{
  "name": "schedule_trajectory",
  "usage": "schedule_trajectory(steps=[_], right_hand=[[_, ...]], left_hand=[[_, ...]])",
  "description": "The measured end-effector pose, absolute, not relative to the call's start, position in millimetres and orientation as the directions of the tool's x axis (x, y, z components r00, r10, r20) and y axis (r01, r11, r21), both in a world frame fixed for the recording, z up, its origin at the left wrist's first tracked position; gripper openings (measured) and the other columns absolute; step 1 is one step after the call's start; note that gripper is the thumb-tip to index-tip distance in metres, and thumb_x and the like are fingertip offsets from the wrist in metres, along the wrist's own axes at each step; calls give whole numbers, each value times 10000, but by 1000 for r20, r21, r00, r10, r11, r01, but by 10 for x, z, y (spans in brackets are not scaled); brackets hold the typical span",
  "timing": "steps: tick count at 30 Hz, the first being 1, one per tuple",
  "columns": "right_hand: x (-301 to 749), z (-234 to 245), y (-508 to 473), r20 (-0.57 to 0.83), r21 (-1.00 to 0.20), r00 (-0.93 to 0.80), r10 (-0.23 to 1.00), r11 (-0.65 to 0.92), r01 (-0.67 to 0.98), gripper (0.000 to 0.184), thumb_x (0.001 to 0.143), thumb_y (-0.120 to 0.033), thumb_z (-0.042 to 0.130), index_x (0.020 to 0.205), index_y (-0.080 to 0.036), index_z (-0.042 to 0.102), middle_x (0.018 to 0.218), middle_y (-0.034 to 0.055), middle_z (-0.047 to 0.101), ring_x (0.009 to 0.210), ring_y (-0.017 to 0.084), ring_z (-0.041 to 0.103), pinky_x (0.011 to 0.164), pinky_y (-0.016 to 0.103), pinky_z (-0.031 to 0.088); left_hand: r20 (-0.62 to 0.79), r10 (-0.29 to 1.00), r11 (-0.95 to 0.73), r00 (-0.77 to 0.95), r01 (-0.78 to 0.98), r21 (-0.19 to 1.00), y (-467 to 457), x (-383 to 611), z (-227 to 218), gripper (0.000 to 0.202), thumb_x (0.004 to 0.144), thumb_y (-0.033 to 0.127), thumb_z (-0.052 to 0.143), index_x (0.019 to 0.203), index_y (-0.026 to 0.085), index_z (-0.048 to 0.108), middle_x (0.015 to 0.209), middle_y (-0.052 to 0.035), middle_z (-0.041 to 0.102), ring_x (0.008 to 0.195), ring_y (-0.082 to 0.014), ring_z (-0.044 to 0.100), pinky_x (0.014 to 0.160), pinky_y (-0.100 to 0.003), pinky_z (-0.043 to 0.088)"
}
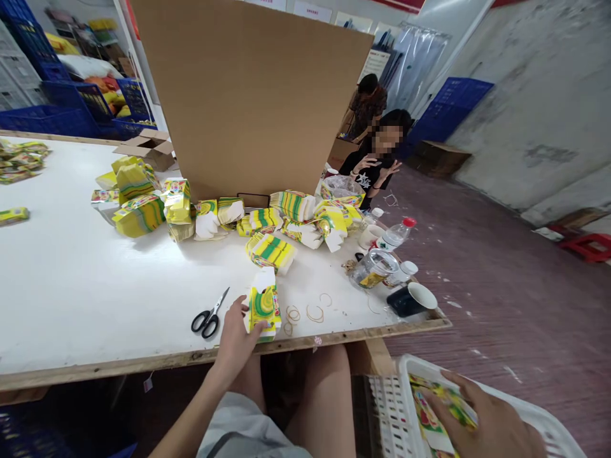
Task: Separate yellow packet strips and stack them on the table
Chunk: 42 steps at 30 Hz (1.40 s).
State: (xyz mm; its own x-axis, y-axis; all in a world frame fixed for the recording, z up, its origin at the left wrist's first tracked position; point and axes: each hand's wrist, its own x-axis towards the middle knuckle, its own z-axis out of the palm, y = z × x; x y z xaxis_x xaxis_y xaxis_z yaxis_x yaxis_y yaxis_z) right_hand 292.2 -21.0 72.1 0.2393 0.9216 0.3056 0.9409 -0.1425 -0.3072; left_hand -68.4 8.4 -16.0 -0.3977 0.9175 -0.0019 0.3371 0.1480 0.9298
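Observation:
My left hand (238, 331) is closed on a small stack of flat yellow-and-green cartons (263, 305) near the table's front edge, its thumb across the near end and fingers along the left side. Black-handled scissors (210, 315) lie just left of that hand. Low on the right, my right hand (491, 420) is over the white basket (405, 381), slightly blurred. Its thumb and forefinger are apart above printed cartons (432, 420) inside, and its other fingers are partly hidden. Several rubber bands (315, 313) lie to the right of the stack.
Bundles of flat cartons (138, 216) line the table before a tall cardboard panel (252, 95). At the right corner stand a clear jar (375, 270), a red-capped bottle (396, 236) and a dark mug (405, 302). A person (377, 152) sits beyond, with another behind.

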Motion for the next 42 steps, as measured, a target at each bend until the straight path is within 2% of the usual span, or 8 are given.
schedule_trajectory(steps=[2, 4, 10, 13, 17, 24, 33, 42], right_hand=[[3029, 706, -222, 234, -338, 281, 931, -193, 921, 571, 694, -672, 529, 944, -197, 722, 895, 181, 728, 827, 407, 641, 750, 545, 472], [2839, 642, -205, 113, -503, 283, 952, -191, 843, 520, 688, -638, 580, 954, -211, 714, 880, 144, 739, 741, 345, 659, 683, 473, 510], [1546, 375, -103, -88, -951, 138, 986, -124, 284, 389, 741, -515, 689, 985, -213, 678, 965, 109, 757, 863, 271, 698, 756, 362, 551], [1158, 334, -85, -138, -989, 102, 985, -133, -57, 387, 704, -460, 766, 968, -214, 625, 919, 87, 761, 840, 249, 705, 726, 340, 565], [1053, 339, -99, -222, -938, 14, 975, -210, -278, 374, 657, -432, 830, 870, -207, 620, 767, 48, 755, 694, 211, 694, 651, 311, 559], [1110, 306, -182, -233, -923, -41, 972, -234, -307, 289, 656, -399, 849, 812, -189, 726, 833, 59, 762, 776, 199, 689, 744, 307, 553], [1117, 316, -164, -226, -960, 26, 974, -218, -177, 343, 634, -444, 838, 874, -204, 788, 940, 98, 781, 898, 271, 706, 833, 398, 563], [1103, 392, -203, -249, -953, -41, 968, -252, -168, 404, 603, -411, 866, 926, -183, 784, 968, 119, 781, 904, 306, 712, 831, 449, 559]], left_hand=[[-45, 920, 183, -390, 323, 929, 155, -809, -251, 540, 710, 335, 664, 1210, 160, 560, 802, -21, 620, 736, -238, 588, 733, -401, 486], [-66, 928, 181, -366, 290, 940, 174, -889, -271, 433, 729, 329, 638, 1128, 166, 609, 678, 19, 578, 625, -203, 547, 649, -341, 463], [-109, 975, 134, -195, 122, 983, -29, -766, -16, 290, 768, 406, 654, 895, 145, 673, 743, -50, 698, 675, -197, 626, 651, -294, 497], [-142, 990, 143, 12, -116, 983, -179, -574, 144, 273, 720, 393, 751, 805, 139, 700, 761, -66, 724, 709, -205, 651, 690, -292, 515], [-115, 987, 154, 116, -423, 893, -260, -454, 276, 323, 762, 425, 740, 960, 170, 751, 964, -93, 758, 904, -231, 667, 858, -311, 500], [-216, 921, 383, 324, -656, 650, -221, -444, 291, 400, 705, 447, 793, 985, 162, 770, 865, -101, 781, 806, -230, 721, 756, -286, 535], [-136, 950, 294, 281, -653, 698, -235, -416, 318, 478, 739, 418, 775, 1153, 188, 713, 1062, -112, 756, 1024, -263, 677, 934, -317, 484], [-157, 947, 305, 280, -635, 710, -213, -415, 339, 429, 697, 408, 805, 1030, 145, 745, 942, -113, 770, 921, -263, 701, 863, -335, 516]])
